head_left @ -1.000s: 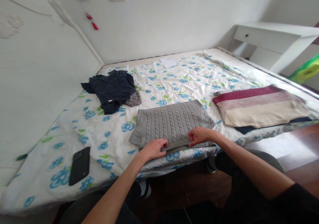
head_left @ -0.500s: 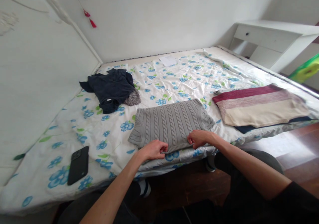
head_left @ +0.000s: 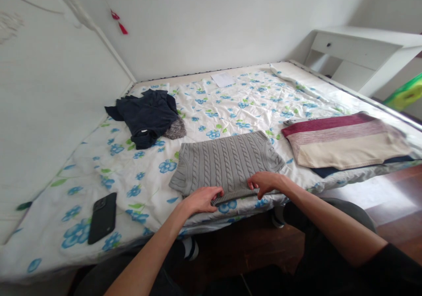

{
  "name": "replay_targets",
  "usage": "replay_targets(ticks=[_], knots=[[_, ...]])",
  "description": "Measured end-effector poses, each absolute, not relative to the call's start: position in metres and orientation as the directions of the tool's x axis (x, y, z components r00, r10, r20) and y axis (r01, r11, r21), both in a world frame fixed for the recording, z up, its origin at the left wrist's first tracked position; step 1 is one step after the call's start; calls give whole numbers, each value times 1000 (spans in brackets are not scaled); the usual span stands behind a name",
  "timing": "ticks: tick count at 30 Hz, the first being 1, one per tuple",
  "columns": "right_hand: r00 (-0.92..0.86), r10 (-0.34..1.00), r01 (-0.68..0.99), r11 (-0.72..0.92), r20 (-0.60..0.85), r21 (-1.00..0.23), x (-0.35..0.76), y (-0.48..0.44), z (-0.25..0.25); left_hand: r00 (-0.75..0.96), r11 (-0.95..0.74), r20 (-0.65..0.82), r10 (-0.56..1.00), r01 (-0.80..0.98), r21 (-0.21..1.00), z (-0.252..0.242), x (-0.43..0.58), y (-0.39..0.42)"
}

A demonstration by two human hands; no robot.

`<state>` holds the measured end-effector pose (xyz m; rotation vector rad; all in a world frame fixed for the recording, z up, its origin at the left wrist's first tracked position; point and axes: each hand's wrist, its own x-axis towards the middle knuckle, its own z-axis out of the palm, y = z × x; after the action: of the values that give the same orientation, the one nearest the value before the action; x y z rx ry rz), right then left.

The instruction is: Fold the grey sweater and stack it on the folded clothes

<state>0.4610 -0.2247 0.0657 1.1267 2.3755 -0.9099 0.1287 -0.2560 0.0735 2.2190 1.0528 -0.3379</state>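
Grey cable-knit sweater (head_left: pixel 224 164) flat on floral quilt (head_left: pixel 211 98) — left hand (head_left: pixel 201 200) and right hand (head_left: pixel 266 184) each pinch its raised ribbed hem (head_left: pixel 234 195) — curled fingers (head_left: pixel 254 183) closed on the knit.

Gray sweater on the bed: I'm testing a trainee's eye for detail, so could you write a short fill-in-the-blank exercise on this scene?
The gray sweater has a ____ knit pattern.
The left hand and right hand are at its ribbed ____.
The phone on the quilt is ____.
The striped garment has a ____ band along its far edge.

Missing words: cable; hem; black; maroon.
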Motion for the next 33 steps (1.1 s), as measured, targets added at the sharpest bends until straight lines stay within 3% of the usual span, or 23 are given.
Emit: replay_targets(ticks=[4, 9, 13, 19, 21, 23, 27, 30, 33], knots=[[-614, 601, 785, 532, -511, -317, 457, -229, 72, 668, -504, -445, 596, 743, 440, 76, 128, -255], [-645, 547, 759, 534, -534, -372, 463, -224, 81, 664, -432, -451, 597, 739, 516, 87, 124, -249], [-634, 512, 766, 522, -580, -377, 463, -224, 74, 630, -388, -528, 570, 773, 502, 81, 126, -251], [-626, 437, 780, 348, -646, -520, 467, -215, 71, 651, -322, -588, 480, 754, 573, 78, 119, -240], [-618, 459, 782, 281, -638, -556, 475, -206, 73, 654, -329, -531, 538, 743, 582, 79, 108, -228], [-578, 555, 802, 252, -599, -541, 482, -196, 73, 614, -390, -398, 682, 765, 512, 77, 95, -213], [-456, 753, 873, 275, -474, -404, 487, -177, 69, 505, -466, -130, 854, 851, 242, 58, 74, -176], [-426, 821, 888, 300, -381, -348, 481, -167, 65, 471, -460, -59, 880, 878, 132, 40, 64, -146], [-456, 837, 870, 349, -302, -348, 467, -159, 63, 428, -422, -34, 903, 899, 116, 23, 56, -116]])
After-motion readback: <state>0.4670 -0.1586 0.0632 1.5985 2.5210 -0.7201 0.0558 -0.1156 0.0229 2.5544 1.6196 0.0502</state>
